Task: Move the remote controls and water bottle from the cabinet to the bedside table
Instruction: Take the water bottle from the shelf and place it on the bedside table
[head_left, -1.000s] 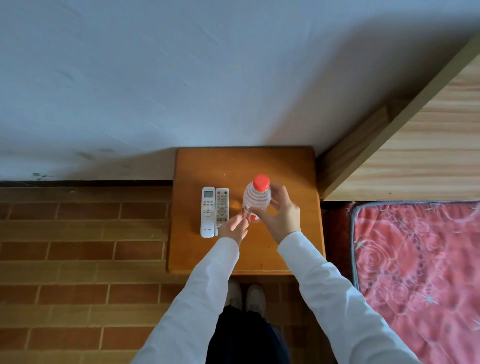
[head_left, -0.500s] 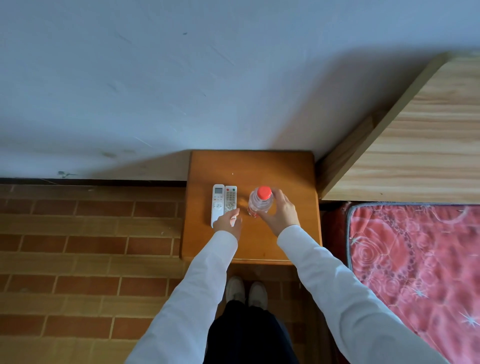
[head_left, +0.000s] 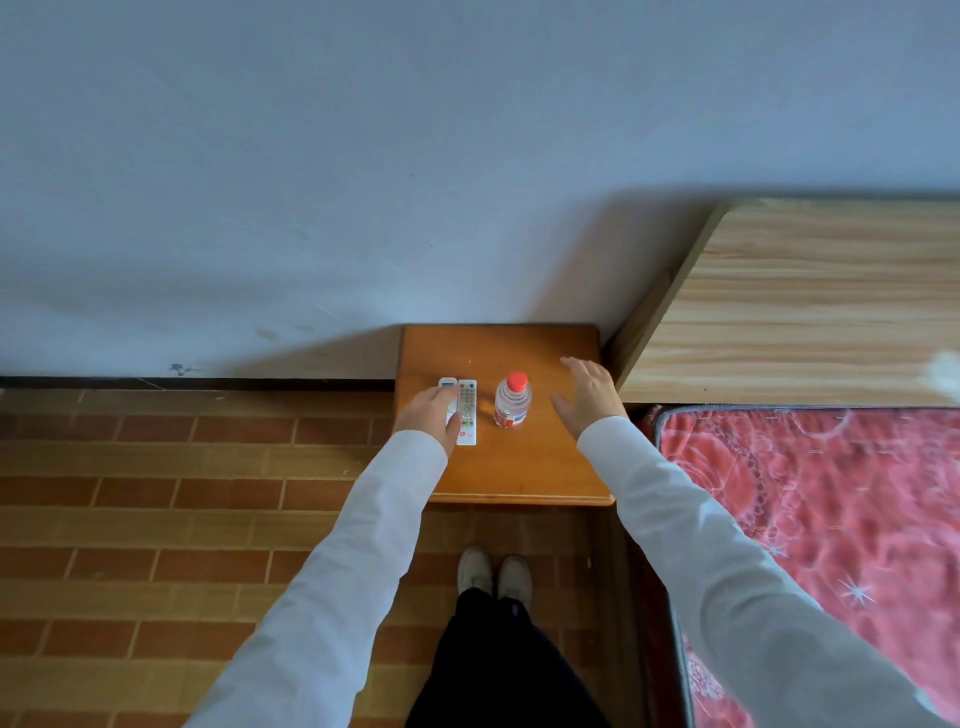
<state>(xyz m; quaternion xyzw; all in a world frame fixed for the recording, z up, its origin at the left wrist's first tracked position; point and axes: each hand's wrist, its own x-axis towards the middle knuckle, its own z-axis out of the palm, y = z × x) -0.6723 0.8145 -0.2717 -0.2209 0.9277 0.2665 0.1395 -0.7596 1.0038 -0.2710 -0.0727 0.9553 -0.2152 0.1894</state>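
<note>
Right hand (head_left: 589, 395) spread wide, holding nothing, just right of bottle (head_left: 512, 401). Left hand (head_left: 431, 415) flat over left remote (head_left: 448, 387), grip unclear. Second remote (head_left: 467, 413) alongside, touching, long axes toward wall. Bottle upright on table (head_left: 524, 467), red cap up, clear liquid inside, near remotes, apart from both hands.

— What is seen of the room?
— A pale bluish wall (head_left: 363, 156) is met by a dark skirting strip; the floor (head_left: 156, 493) is laid in red-brown brick pattern.
— And furniture?
— A light wooden headboard (head_left: 805, 312) is set against the wall; a red patterned mattress (head_left: 831, 519) is spread below it.
</note>
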